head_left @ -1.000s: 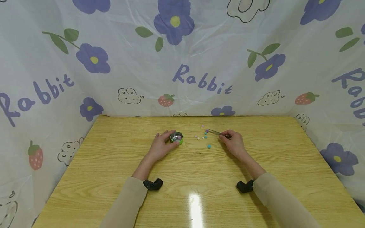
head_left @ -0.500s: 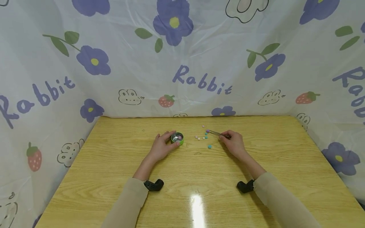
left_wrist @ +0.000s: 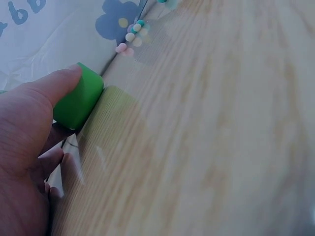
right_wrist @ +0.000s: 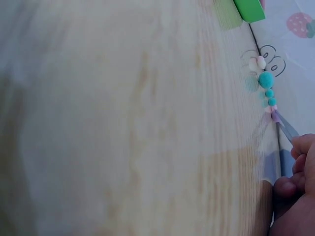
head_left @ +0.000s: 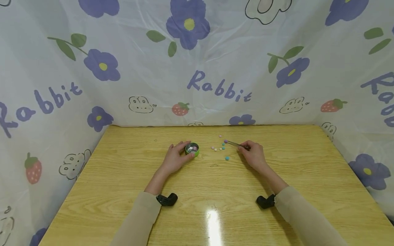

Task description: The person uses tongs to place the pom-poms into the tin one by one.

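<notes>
In the head view my left hand (head_left: 175, 159) holds a small round tin (head_left: 197, 154), green outside and shiny metal inside, with its thumb and fingers round the side. A pink ball (head_left: 195, 148) lies in the tin. The left wrist view shows the thumb against the tin's green wall (left_wrist: 83, 101). My right hand (head_left: 254, 155) pinches metal tweezers (head_left: 236, 144) that point left. Their tips meet at a small purple ball (head_left: 226, 141). From the right wrist, the tweezers (right_wrist: 287, 129) reach to the purple ball (right_wrist: 275, 116) close over the table.
Several small balls lie between the hands: a larger blue one (head_left: 227, 158) in front, a teal one (head_left: 223, 144), a pink one (head_left: 220, 136) farthest back, and a cream one (head_left: 215, 150). The wooden table (head_left: 191, 191) ends at a patterned cloth (head_left: 160, 78).
The tweezers' tips, spread apart near the purple ball a second ago, have come together on it. The ball has shifted slightly right. My left hand and the tin have stayed in place.
</notes>
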